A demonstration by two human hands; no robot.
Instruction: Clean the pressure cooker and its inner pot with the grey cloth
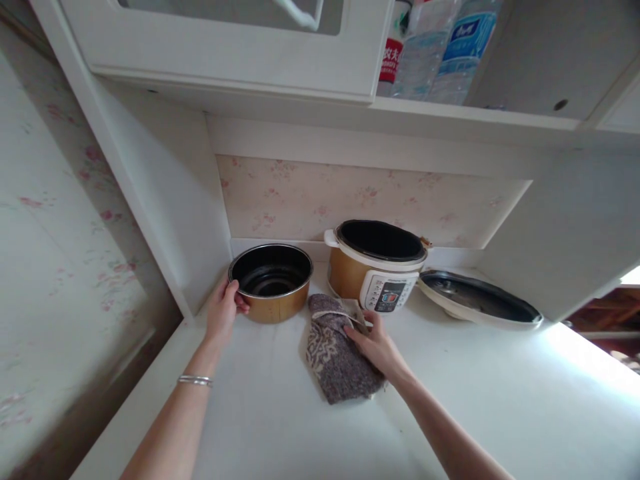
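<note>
My left hand (223,309) grips the left rim of a gold inner pot (273,283) with a black inside, which stands on the white counter (280,413). My right hand (376,345) lies on a grey knitted cloth (334,352) in front of the pot, its fingers pinched on the cloth's upper edge. Just behind the cloth stands a gold and white electric cooker (376,267), open and without its lid, its control panel facing me.
The cooker's lid (479,300) lies upside down on the counter to the right. White cabinet walls close in both sides. A shelf above holds water bottles (445,47) and a cabinet door (225,40) hangs overhead.
</note>
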